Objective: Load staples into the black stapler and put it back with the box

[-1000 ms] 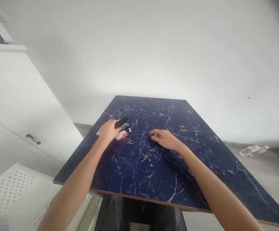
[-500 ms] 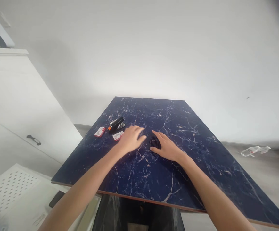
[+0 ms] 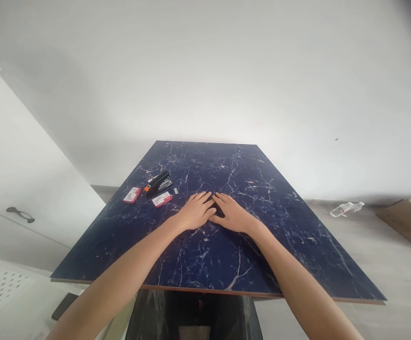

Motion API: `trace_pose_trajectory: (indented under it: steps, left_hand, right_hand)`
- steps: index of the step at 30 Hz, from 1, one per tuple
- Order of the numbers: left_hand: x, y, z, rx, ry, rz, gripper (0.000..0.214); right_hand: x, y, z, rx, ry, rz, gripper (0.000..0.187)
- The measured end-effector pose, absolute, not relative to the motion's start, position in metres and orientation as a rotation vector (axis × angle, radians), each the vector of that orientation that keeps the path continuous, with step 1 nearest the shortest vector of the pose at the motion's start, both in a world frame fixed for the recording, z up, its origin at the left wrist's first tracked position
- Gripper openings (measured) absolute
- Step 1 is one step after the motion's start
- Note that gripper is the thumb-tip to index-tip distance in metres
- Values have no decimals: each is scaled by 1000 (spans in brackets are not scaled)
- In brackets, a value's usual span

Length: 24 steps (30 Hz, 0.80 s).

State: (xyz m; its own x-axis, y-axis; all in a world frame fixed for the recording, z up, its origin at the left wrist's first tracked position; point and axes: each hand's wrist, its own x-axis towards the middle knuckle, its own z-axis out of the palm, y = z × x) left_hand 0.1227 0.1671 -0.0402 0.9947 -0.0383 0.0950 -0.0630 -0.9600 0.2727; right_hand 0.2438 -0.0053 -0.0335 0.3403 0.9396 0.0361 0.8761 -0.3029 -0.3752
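Two bare hands lie flat on a dark blue table [image 3: 262, 245] with white lines like marble. The left hand [image 3: 194, 215] and the right hand [image 3: 232, 218] sit side by side near the middle of the table. Their fingers point away from the person and are stretched out, not curled into fists. Between the two hands is a small dark thing [image 3: 218, 210]. It lies on the table, and fingers of both hands touch it. Most of it is hidden, so I cannot tell what it is, or whether any finger pinches it.

Near the left edge of the table is a black stapler [image 3: 159, 181] with a bit of orange at one end. Just beside it lie two red and white boxes. The first little box [image 3: 132, 194] is nearest the left edge. The second little box [image 3: 162, 199] is closer to the left hand but not touching it. A tiny silver piece [image 3: 176, 191] lies next to the second box.

On the floor past the right edge lie a clear plastic bottle [image 3: 345, 208] and a brown cardboard box [image 3: 405, 222]. A white cupboard [image 3: 21, 160] with a dark handle stands past the left edge.
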Motion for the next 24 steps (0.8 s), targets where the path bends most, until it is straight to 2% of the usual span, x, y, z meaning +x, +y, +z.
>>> trace_pose_trajectory:
  steps: [7,24]
  left_hand:
    - [123,169,-43,2836,-61,77,61]
    - [122,169,-41,2835,-62,62,63]
  right_hand:
    - [249,-7,-28,-2283,-1600,322,95]
    - [249,-9,-22,-2297,-1597,375,97]
